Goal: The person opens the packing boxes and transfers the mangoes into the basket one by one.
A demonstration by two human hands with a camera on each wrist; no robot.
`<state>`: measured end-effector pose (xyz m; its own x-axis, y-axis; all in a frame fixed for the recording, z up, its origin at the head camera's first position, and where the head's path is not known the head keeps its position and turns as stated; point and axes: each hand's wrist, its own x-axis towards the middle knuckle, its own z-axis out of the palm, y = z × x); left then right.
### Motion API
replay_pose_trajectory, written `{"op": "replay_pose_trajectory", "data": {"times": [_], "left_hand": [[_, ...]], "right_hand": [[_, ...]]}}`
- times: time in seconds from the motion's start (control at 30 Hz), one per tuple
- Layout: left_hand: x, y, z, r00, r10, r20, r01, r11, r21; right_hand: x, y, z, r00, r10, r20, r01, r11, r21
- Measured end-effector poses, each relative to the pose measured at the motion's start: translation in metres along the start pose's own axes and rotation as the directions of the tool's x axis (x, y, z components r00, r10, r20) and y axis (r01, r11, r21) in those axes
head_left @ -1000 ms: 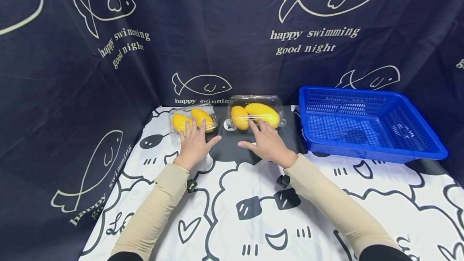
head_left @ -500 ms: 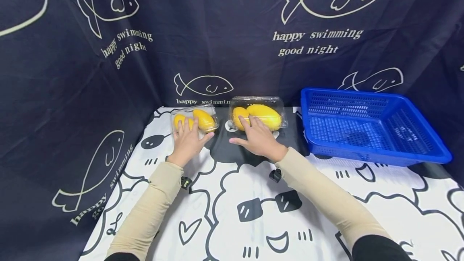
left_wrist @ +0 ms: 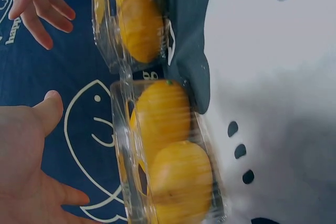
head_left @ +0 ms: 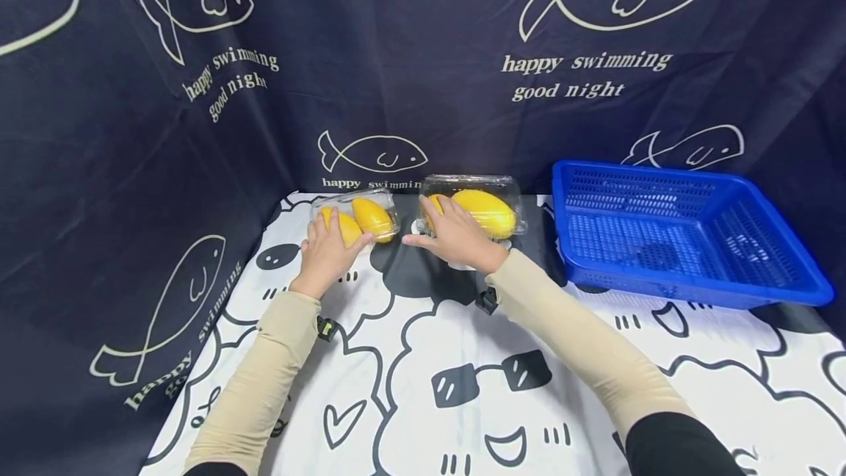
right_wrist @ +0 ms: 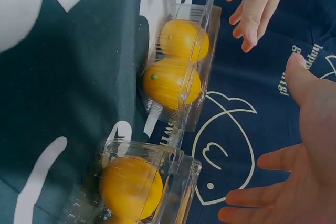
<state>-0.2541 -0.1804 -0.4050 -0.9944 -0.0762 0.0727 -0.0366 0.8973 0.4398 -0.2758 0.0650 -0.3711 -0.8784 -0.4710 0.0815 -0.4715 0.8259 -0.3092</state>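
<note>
Two clear plastic boxes stand side by side at the back of the table, the left box [right_wrist: 202, 61] and the right box [head_left: 471, 181]. Each contains yellow mangoes, such as a mango [head_left: 372, 217] on the left and a larger-looking mango [head_left: 485, 213] on the right. My left hand [head_left: 327, 254] hovers at the front left of the left box, fingers spread. My right hand [head_left: 457, 233] is held over the front of the right box, partly hiding a mango there. Both wrist views show the hands apart from the boxes, holding nothing.
A blue perforated plastic basket [head_left: 674, 285] stands right of the boxes. Dark fish-print cloth [head_left: 410, 35] hangs close behind them and along the left side. A white cloth with black cartoon drawings [head_left: 423, 329] covers the table.
Both hands have moved left over the boxes, the right hand coming across the right box's left mango. The boxes and basket have stayed put apart from a slight camera shift.
</note>
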Motion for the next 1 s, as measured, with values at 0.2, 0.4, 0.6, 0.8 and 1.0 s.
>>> {"op": "replay_pose_trajectory", "data": {"times": [0.2,0.4,0.6,0.8,1.0], "left_hand": [[0.006,-0.009,-0.005,0.999,-0.032,-0.015,0.031,0.999,-0.015],[0.013,-0.017,-0.01,0.999,-0.045,-0.005,0.045,0.998,-0.041],[0.02,-0.025,-0.016,0.997,-0.082,0.01,0.082,0.994,-0.076],[0.027,-0.035,-0.016,0.992,-0.116,0.044,0.121,0.986,-0.111],[0.031,-0.041,-0.013,0.985,-0.155,0.071,0.164,0.976,-0.147]], "right_hand": [[0.013,-0.009,-0.002,1.0,0.002,0.01,-0.002,1.0,0.002],[0.026,-0.014,0.005,1.0,-0.008,0.021,0.008,1.0,0.017],[0.037,-0.02,0.009,0.999,-0.018,0.042,0.018,1.0,0.003],[0.047,-0.028,0.017,0.999,-0.035,0.033,0.035,0.999,0.009],[0.054,-0.035,0.026,0.998,-0.047,0.031,0.047,0.999,0.011]]}}
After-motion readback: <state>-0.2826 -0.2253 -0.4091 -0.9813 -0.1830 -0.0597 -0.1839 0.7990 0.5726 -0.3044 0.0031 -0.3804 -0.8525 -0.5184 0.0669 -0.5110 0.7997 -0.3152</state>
